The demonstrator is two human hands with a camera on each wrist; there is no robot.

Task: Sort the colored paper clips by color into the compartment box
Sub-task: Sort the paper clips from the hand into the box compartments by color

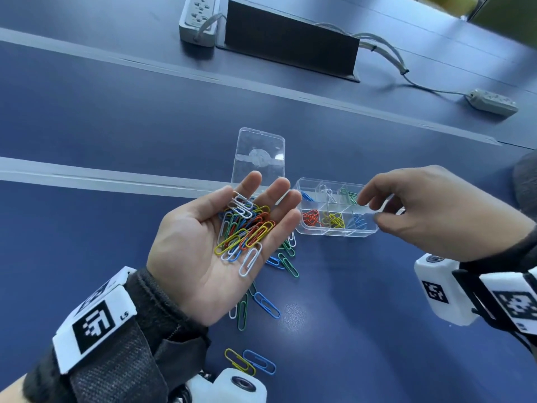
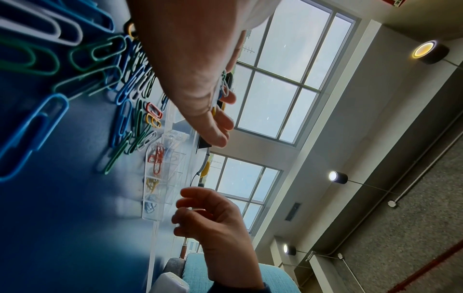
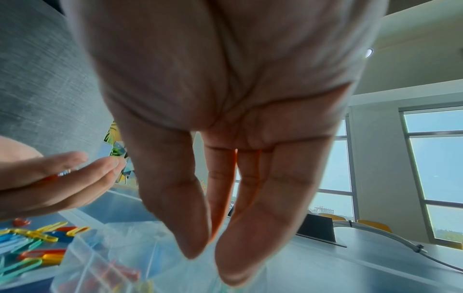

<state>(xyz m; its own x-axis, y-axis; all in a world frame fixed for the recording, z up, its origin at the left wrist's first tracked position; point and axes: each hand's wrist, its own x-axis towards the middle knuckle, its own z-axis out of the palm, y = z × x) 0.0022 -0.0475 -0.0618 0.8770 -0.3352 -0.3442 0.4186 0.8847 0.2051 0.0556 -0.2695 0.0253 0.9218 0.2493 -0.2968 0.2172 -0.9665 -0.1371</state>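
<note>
My left hand [image 1: 200, 251] lies palm up above the blue table, fingers straight, carrying a heap of mixed paper clips [image 1: 247, 228]. To its right stands the clear compartment box [image 1: 334, 233], its lid [image 1: 260, 154] folded back. The far row holds blue, white and green clips; the near row holds red [image 1: 312, 218], yellow [image 1: 334, 220] and light blue. Over the box's right end hovers my right hand [image 1: 369, 210], fingers loosely curled, nothing visible in them. In the right wrist view the right hand [image 3: 211, 257] points down at the box [image 3: 100, 267].
Loose clips [image 1: 286, 263] lie on the table under and below my left hand, and a yellow and blue pair [image 1: 250, 362] lies near the front edge. Two power strips [image 1: 199, 20] [image 1: 494, 101], a cable and a black flap [image 1: 290, 42] sit at the back.
</note>
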